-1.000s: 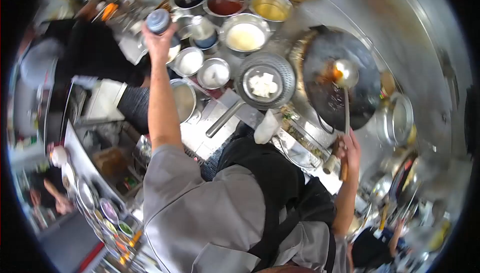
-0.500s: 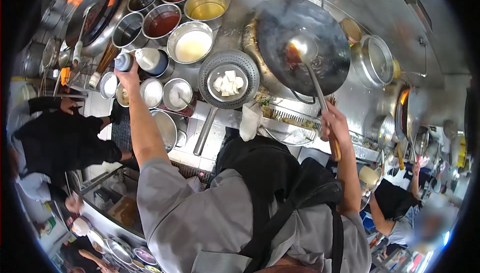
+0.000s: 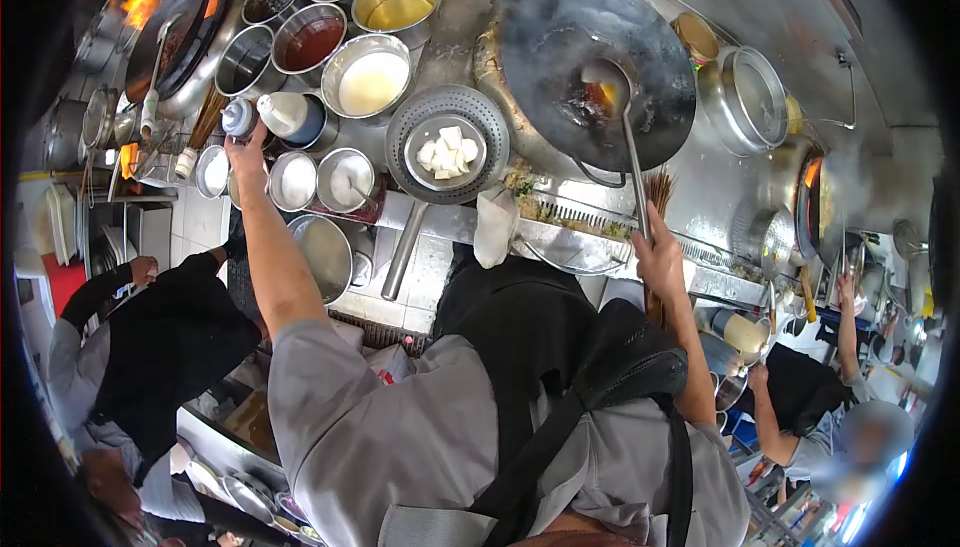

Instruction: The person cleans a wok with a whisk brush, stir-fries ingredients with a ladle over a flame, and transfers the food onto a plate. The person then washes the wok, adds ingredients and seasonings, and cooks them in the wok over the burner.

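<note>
My right hand (image 3: 660,262) grips the handle of a long ladle (image 3: 636,157). The ladle's bowl rests inside a dark wok (image 3: 540,57) over a little dark reddish liquid, with steam rising. Far to the left, my left hand (image 3: 247,154) is closed around a squeeze bottle (image 3: 238,119) with a grey-blue top; part of it is hidden by the fingers. Beside it lies a white-topped bottle (image 3: 281,115). Between my hands, a perforated strainer (image 3: 405,117) with a long handle holds a small metal bowl of white cubes (image 3: 447,154).
Metal pots of red sauce (image 3: 310,44), yellow oil (image 3: 395,12) and a creamy liquid (image 3: 372,84) stand at the back left. A bowl of white powder (image 3: 293,182) sits nearer me. Flames (image 3: 140,2) burn at the far left. Co-workers stand at left (image 3: 165,332) and right (image 3: 795,387).
The ladle's bowl has turned over within the wok, and my right hand has shifted along the handle. My left hand stays at the bottle. The co-worker at left has moved.
</note>
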### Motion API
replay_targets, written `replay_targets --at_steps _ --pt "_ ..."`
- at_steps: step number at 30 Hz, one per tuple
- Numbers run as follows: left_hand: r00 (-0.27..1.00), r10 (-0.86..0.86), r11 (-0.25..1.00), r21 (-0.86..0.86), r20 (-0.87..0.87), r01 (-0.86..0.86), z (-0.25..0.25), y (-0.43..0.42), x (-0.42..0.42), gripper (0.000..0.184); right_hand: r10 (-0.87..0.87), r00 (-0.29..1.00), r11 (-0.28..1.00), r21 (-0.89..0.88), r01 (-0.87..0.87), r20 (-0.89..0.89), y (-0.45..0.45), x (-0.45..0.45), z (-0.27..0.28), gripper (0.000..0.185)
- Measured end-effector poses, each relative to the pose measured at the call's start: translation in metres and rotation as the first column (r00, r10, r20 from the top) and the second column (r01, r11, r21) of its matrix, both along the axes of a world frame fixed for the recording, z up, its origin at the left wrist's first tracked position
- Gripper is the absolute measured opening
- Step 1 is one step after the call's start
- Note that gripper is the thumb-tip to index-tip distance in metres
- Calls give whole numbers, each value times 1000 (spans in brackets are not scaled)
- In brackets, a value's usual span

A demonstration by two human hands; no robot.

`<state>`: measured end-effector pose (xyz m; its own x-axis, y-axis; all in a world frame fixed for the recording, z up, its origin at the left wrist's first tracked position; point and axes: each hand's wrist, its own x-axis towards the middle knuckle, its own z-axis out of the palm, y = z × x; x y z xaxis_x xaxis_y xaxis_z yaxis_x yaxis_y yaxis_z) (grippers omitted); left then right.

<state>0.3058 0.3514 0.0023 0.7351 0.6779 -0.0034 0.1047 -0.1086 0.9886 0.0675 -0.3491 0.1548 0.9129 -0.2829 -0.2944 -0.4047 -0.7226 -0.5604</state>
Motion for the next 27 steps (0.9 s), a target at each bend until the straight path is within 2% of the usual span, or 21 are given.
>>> replay_targets --at_steps 1,2,5,6,7,8,9,10,11,12,13,14,16,17,18,19,22,23,24,25,27 --pt "998 59 998 -18 -15 -59 -2 2 0 77 -85 985 991 90 99 -148 5 9 13 55" --pt "978 196 975 121 -75 -186 1 1 -6 72 -77 988 989 113 93 -134 1 14 15 53" --pt "930 254 855 388 266 -344 50 -36 -53 64 186 953 981 -102 -166 239 -12 10 10 54" --pt "930 243 821 451 275 -348 80 -64 -75 57 53 998 996 -75 -50 41 -5 10 30 53" --pt "929 235 783 511 286 -355 112 -97 -94 50 82 993 989 -127 -71 87 -9 3 28 53" --pt "940 213 739 585 268 -334 129 -123 -107 33 115 984 980 -179 -91 133 -18 -6 25 53" --pt "966 168 742 619 198 -256 131 -143 -120 24 148 972 968 -228 -105 181 -27 -16 21 53" --pt "941 -85 853 512 328 -101 102 -146 -127 19 205 948 951 -279 -134 243 -37 -25 13 57" --pt "961 -183 827 562 205 38 102 -177 -140 13 191 955 946 -303 -117 228 -46 -34 6 57" --pt "955 -289 761 623 73 182 129 -225 -153 12 175 961 939 -329 -97 216 -54 -44 -1 57" --pt "869 -494 743 525 14 415 110 -238 -157 16 156 966 931 -356 -74 206 -63 -53 -9 57" --pt "833 -549 721 465 -69 514 104 -263 -163 19 129 973 935 -351 -55 190 -73 -63 -20 57" --pt "704 -709 609 467 -41 641 89 -300 -168 20 118 966 940 -339 -34 230 -74 -71 -25 57" --pt "663 -748 611 371 -19 699 78 -319 -174 18 106 962 941 -339 -16 250 -76 -75 -24 57" --pt "612 -784 561 306 -100 769 78 -334 -177 22 23 972 964 -264 41 234 -69 -76 -14 56" --pt "548 -816 505 234 -183 831 78 -346 -181 27 5 953 969 -237 70 303 -64 -79 -9 55" --pt "488 -811 337 425 -323 840 19 -359 -193 40 -144 935 942 -246 230 324 -64 -86 11 56" --pt "494 -803 364 382 -333 849 14 -364 -198 43 -180 914 925 -254 283 362 -66 -89 16 56" --pt "499 -796 389 342 -342 855 12 -369 -202 46 -155 851 928 -222 300 503 -75 -90 14 57" --pt "502 -791 411 304 -350 859 8 -376 -205 49 -218 854 931 -162 327 473 -82 -93 23 61" --pt "511 -791 392 362 -337 846 -7 -383 -210 50 -235 788 951 -32 306 570 -119 -90 11 66"
